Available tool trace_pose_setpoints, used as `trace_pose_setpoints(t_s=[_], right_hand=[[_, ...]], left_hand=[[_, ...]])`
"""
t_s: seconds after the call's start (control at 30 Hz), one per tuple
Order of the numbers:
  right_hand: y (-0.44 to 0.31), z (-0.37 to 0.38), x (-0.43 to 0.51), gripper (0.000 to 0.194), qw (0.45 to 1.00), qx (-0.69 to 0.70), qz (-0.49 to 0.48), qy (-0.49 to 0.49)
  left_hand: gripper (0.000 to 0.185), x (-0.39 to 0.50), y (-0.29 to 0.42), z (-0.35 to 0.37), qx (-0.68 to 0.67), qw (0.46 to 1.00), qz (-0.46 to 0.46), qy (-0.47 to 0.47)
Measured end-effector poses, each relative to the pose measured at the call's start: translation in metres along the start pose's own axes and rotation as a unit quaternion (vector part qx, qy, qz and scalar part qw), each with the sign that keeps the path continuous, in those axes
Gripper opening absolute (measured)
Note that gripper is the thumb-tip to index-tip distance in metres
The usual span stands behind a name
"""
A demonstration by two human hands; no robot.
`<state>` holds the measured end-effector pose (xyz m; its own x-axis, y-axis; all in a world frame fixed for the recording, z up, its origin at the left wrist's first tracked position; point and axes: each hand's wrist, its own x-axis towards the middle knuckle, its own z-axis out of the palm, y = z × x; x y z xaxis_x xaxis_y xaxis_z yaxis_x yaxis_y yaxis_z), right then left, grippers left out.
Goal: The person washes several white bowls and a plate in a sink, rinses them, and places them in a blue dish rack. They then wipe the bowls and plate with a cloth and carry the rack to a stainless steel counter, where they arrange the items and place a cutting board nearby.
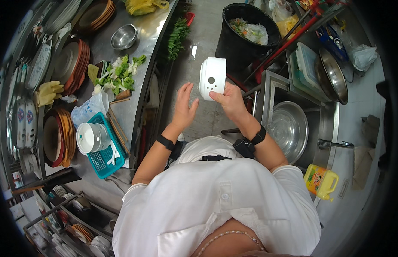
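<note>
My right hand (230, 99) grips a white bowl (213, 77) by its edge, thumb on the side. The bowl is tipped on its side above the floor and has one larger dark round spot and several small ones. To its left, my left hand (185, 107) is raised with fingers apart, holding nothing and not touching the bowl. On the steel counter at left, more white bowls (90, 138) sit in a teal plastic basket (102, 165) beside a white spoon (114, 154). Leafy green vegetables (118, 75) lie farther along, near a small steel bowl (124, 37).
A black bin (223, 38) of food scraps stands ahead. At right, a sink holds a large steel basin (287, 131) near a faucet (335, 144) and a yellow jug (320, 182). Stacked brown plates (69, 66) and yellow gloves (48, 93) are at left.
</note>
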<state>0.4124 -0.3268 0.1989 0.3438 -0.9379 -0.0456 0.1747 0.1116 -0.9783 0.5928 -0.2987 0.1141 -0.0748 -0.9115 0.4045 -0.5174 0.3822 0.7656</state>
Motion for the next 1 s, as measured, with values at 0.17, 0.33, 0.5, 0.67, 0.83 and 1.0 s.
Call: trace_pose_setpoints(t_s=[0.17, 0.33, 0.5, 0.67, 0.83, 1.0], right_hand=[[0.004, 0.002, -0.007, 0.025, 0.995, -0.101, -0.004, -0.022], [0.008, 0.016, -0.006, 0.027, 0.982, -0.187, -0.003, -0.019], [0.004, 0.025, -0.008, 0.02, 0.938, -0.346, -0.005, -0.033], [-0.001, 0.026, -0.006, 0.017, 0.917, -0.397, -0.006, -0.038], [-0.001, 0.025, -0.006, 0.018, 0.925, -0.366, -0.102, -0.022], [-0.003, 0.014, -0.005, 0.02, 0.948, -0.314, -0.049, -0.022]], left_hand=[[0.059, 0.019, 0.012, -0.019, -0.351, 0.918, -0.177, -0.042], [0.083, 0.031, 0.039, -0.017, -0.368, 0.914, -0.174, 0.014], [0.078, 0.042, 0.052, -0.016, -0.388, 0.892, -0.225, 0.06], [0.068, 0.053, 0.057, -0.008, -0.413, 0.861, -0.278, 0.104], [0.068, 0.052, 0.061, -0.002, -0.413, 0.869, -0.248, 0.113], [0.081, 0.042, 0.064, -0.005, -0.385, 0.909, -0.153, 0.048]])
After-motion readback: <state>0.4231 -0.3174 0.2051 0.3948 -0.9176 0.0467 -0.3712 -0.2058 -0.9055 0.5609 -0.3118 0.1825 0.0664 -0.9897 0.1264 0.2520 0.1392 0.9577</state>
